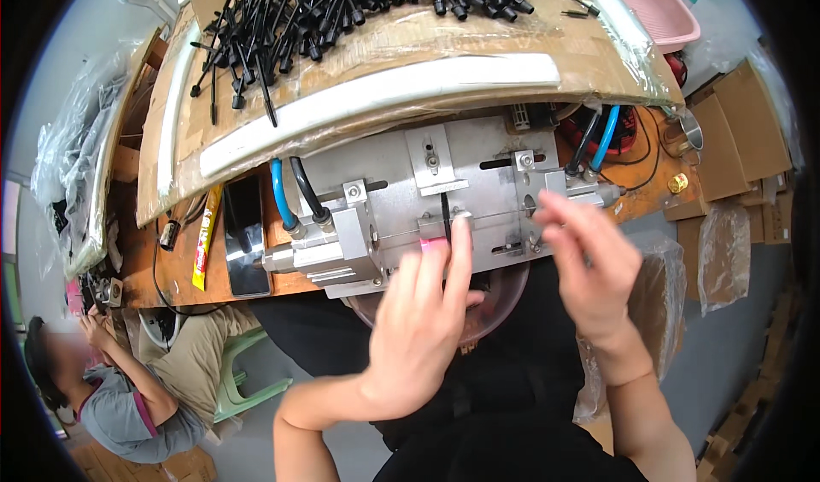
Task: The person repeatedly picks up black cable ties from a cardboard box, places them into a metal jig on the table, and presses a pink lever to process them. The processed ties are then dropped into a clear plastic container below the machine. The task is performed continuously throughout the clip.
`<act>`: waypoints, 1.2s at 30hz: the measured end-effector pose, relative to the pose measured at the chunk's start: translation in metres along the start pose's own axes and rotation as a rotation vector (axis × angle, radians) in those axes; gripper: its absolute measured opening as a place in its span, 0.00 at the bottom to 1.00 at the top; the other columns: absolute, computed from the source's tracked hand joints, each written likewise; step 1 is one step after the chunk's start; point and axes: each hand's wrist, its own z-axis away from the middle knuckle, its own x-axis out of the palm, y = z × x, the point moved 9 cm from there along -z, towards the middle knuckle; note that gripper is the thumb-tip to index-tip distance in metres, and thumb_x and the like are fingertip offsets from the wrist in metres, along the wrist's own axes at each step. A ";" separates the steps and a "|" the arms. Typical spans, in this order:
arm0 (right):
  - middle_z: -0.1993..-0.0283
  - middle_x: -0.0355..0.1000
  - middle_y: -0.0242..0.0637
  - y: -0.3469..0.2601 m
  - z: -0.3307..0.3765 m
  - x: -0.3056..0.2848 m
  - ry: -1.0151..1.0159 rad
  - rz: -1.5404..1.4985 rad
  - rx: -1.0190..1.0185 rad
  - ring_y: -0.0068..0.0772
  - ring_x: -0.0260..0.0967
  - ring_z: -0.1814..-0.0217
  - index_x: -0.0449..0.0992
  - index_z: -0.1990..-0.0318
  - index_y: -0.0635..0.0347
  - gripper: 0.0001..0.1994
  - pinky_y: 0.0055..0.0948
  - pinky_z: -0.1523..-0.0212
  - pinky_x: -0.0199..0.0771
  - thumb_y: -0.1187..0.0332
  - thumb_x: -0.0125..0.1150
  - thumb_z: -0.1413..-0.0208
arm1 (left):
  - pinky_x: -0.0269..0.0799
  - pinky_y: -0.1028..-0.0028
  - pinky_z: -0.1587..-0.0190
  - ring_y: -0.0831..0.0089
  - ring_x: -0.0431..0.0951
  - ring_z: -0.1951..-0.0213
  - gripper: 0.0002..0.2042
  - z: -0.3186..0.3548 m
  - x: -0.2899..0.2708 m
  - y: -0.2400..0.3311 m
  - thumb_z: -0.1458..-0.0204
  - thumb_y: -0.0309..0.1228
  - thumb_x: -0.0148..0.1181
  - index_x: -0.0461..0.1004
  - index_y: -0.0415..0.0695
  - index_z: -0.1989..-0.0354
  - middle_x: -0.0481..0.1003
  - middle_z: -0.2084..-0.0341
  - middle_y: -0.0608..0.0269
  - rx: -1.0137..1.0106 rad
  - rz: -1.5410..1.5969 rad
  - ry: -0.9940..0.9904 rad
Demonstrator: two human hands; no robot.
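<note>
My left hand [423, 311] reaches up to a metal press fixture [401, 204]; its index finger rests by a thin black pin [445, 217] that stands in the fixture's middle slot, next to a small pink piece [432, 244]. Whether the fingers pinch the pin is not clear. My right hand [589, 264] hovers at the fixture's right side with fingers spread and slightly blurred, holding nothing that I can see. A pile of several black pins [342, 8] lies on a cardboard tray [478, 38] above the fixture.
Blue and black air hoses [286, 196] run into the fixture's left cylinder. A dark phone [245, 234] lies on the wooden bench at left. A pink bin [662, 8] sits top right. A round bowl [500, 307] hangs under the fixture. Another person sits at lower left.
</note>
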 end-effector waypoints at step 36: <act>0.69 0.76 0.39 -0.021 -0.219 0.041 -0.168 0.061 -0.544 0.32 0.75 0.68 0.77 0.64 0.62 0.05 0.31 0.67 0.74 0.70 0.61 0.41 | 0.63 0.79 0.57 0.83 0.69 0.65 0.05 -0.116 -0.122 -0.109 0.42 0.27 0.60 0.77 0.40 0.60 0.73 0.67 0.71 0.003 0.470 0.060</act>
